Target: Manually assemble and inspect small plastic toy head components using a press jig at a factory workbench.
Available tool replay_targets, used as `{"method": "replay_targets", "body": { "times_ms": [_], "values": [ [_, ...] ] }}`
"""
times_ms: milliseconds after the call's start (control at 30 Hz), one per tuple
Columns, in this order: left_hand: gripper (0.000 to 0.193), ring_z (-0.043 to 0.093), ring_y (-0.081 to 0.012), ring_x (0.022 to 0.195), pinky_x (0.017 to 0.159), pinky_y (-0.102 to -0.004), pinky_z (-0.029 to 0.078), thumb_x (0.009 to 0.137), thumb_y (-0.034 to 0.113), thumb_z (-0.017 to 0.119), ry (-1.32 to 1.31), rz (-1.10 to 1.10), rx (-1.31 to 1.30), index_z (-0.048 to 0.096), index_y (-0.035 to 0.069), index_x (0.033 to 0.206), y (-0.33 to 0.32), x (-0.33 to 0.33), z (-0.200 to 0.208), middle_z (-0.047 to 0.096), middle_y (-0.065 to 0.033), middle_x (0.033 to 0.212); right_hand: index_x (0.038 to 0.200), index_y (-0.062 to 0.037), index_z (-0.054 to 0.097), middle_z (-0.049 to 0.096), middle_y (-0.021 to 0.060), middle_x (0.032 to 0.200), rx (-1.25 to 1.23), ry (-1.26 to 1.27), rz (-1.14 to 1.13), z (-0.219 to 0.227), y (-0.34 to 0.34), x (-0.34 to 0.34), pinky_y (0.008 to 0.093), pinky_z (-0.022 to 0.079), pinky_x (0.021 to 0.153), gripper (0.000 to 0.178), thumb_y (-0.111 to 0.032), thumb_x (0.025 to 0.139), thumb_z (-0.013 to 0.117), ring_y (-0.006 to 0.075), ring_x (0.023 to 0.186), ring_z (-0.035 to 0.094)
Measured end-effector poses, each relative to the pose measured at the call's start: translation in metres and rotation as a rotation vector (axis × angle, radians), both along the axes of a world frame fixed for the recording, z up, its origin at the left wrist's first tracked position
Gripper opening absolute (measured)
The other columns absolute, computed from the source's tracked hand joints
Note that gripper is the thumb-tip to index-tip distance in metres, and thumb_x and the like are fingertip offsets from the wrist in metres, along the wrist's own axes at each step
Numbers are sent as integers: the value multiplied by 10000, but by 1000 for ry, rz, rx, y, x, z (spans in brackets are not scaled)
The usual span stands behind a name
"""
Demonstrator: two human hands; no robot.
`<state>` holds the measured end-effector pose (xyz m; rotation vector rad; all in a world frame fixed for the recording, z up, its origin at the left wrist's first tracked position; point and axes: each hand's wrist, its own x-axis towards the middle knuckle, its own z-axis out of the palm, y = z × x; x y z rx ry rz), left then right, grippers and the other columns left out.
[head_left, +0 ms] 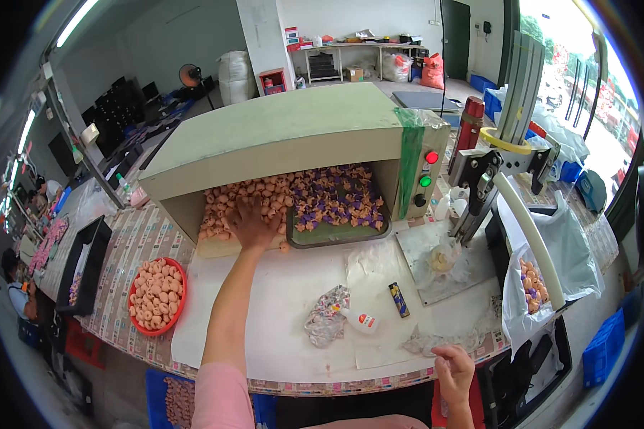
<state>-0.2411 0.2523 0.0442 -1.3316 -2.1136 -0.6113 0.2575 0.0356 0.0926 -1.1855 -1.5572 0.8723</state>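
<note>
The left hand (250, 223) is stretched far forward to the mouth of the big box-shaped machine (286, 132) that stands at the far side of the worktop (293, 300). Its fingers are spread wide and laid flat on the heap of small peach-coloured pieces (229, 207) at the left of the opening; they press or rake the heap and do not pinch any one piece, as far as the view shows. To the right of that heap, on a grey tray (336, 234) just inside the same opening, lie more peach pieces mixed with purple pieces (333, 196).

The right hand (454, 372) sits at the near edge of the worktop, well apart from the machine, with its fingers loosely curled. It seems to hold nothing (though the palm is turned away, so I cannot be sure).

The step in hand looks like gathering or spreading the loose pieces at the machine's mouth. As a judgement, the next move calls for either a closing of the spread fingers to take up a handful, or a sweep across the heap, with care that pieces do not spill over the front lip onto the white sheet (279, 314) below.

A red bowl (157, 295) full of similar peach pieces stands near the left edge. A small glue bottle (360, 322) and a lighter (399, 299) lie in the middle.
</note>
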Motion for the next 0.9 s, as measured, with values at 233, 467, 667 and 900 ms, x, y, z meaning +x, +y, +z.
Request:
{"method": "replay_targets", "body": {
  "times_ms": [233, 467, 667, 900],
  "values": [
    [498, 420, -437, 1187, 948, -538, 371, 755, 397, 638, -100, -52, 124, 608, 126, 1172, 9, 1, 13, 388, -206, 1373, 928, 15, 684, 657, 115, 868, -27, 6, 21, -2, 4, -29, 261, 477, 707, 164, 26, 784, 606, 173, 800, 607],
    [272, 499, -344, 994, 834, -477, 424, 775, 298, 644, 98, -270, 136, 649, 108, 970, -3, -11, 6, 530, -124, 1033, 913, 13, 693, 672, 109, 840, -1, -21, 38, -3, 3, -35, 259, 485, 685, 144, 23, 790, 617, 169, 755, 625],
    [261, 538, -319, 927, 773, -449, 466, 786, 285, 674, 104, -449, 81, 647, 110, 978, -5, -17, 7, 540, -112, 1010, 898, 0, 696, 678, 112, 828, 3, -80, 87, -2, -2, -33, 279, 491, 693, 120, 3, 794, 636, 197, 764, 645],
    [286, 617, -267, 721, 595, -364, 516, 802, 249, 712, -82, -547, 124, 643, 83, 1024, -21, 5, 16, 554, -107, 975, 856, 3, 696, 670, 83, 782, 37, -92, 79, 5, -10, -29, 273, 457, 667, 86, -45, 820, 635, 169, 735, 604]
  ]
}}
